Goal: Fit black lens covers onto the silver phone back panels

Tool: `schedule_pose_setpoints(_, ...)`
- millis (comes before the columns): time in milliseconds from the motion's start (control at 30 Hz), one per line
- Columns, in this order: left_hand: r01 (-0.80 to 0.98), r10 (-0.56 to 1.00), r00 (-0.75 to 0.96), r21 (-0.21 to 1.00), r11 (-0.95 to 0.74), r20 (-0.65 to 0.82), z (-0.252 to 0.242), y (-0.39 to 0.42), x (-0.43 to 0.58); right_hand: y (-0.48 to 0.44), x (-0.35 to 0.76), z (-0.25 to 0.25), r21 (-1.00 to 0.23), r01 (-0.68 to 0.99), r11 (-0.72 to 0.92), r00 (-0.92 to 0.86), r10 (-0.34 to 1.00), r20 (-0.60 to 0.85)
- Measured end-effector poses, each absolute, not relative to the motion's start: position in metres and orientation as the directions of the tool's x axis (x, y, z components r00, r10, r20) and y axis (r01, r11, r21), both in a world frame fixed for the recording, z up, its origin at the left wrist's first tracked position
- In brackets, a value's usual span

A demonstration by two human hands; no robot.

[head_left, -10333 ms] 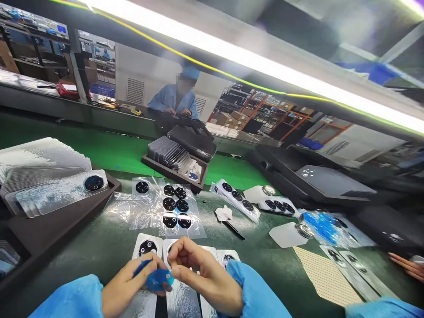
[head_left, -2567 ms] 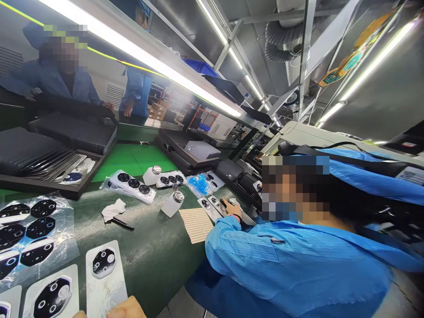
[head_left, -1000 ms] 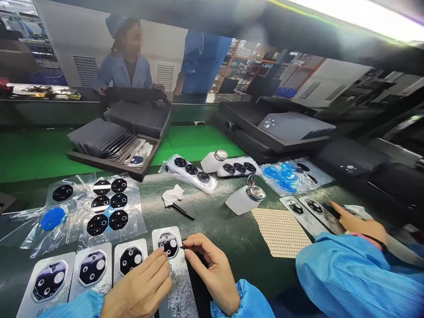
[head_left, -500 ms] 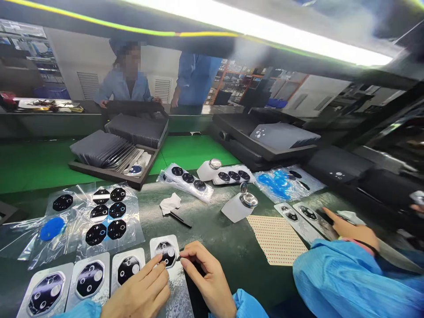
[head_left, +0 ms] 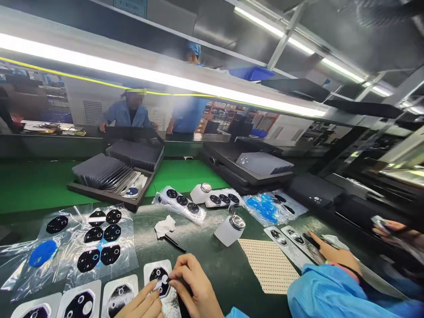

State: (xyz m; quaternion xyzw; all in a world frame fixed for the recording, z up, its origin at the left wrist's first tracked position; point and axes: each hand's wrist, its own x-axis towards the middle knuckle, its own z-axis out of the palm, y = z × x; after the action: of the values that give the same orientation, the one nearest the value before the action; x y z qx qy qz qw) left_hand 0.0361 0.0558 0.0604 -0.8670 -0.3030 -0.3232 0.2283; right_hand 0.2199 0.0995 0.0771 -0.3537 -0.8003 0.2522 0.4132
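A light-coloured rectangular plate with a glossy black octagonal piece [head_left: 163,289] lies at the front of the bench. My left hand [head_left: 144,304] rests its stretched fingertips on the lower left of the black octagon; its thumb is out of sight. Thumb and forefinger of my right hand [head_left: 195,287] are pinched together at the octagon's right edge, beside a pale round spot. Whatever is between them is too small to make out. To the left is a row of similar plates with black octagons [head_left: 77,304], partly cut off by the frame's lower edge.
Plastic film with black octagons [head_left: 111,232] lies left, a white cloth [head_left: 164,226] and black stick [head_left: 175,243] ahead. A pump bottle [head_left: 228,232] stands near a dotted sticker sheet [head_left: 266,265]. A co-worker's hand [head_left: 338,258] touches plates at right. Black trays [head_left: 132,205] stand behind.
The view has tilted upward, so the bench sits lower in the picture. Both my hands stay at the same plate. At the far right, a co-worker's hand holding something shiny shows more fully.
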Motion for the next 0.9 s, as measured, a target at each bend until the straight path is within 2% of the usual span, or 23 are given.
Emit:
schedule_pose_setpoints(67,0.672,0.478,0.616,-0.101,-0.734,0.626,0.064,0.049,0.034,0.102,0.217,0.082,-0.614,0.414,0.672,-0.402,0.740,0.539)
schedule_pose_setpoints(133,0.676,0.541,0.630,-0.052,-0.735,0.557,0.067,0.043,0.033,0.103,0.215,0.083,-0.546,0.448,0.708,-0.406,0.705,0.581)
schedule_pose_setpoints(367,0.674,0.589,0.648,-0.003,-0.739,0.482,0.073,0.040,0.034,0.098,0.215,0.080,-0.444,0.513,0.734,-0.466,0.673,0.574)
schedule_pose_setpoints(600,0.671,0.608,0.657,0.022,-0.741,0.445,0.071,0.039,0.033,0.093,0.209,0.075,-0.269,0.550,0.790,-0.555,0.587,0.590)
schedule_pose_setpoints(667,0.669,0.613,0.666,0.023,-0.743,0.426,0.071,0.039,0.033,0.093,0.209,0.074,-0.257,0.541,0.801,-0.574,0.575,0.584)
schedule_pose_setpoints(800,0.663,0.612,0.670,0.034,-0.748,0.420,0.070,0.039,0.032,0.095,0.210,0.075,-0.311,0.574,0.758,-0.496,0.624,0.604)
schedule_pose_setpoints(900,0.659,0.610,0.684,0.020,-0.752,0.400,0.070,0.039,0.031,0.095,0.209,0.076,-0.283,0.550,0.786,-0.529,0.590,0.610)
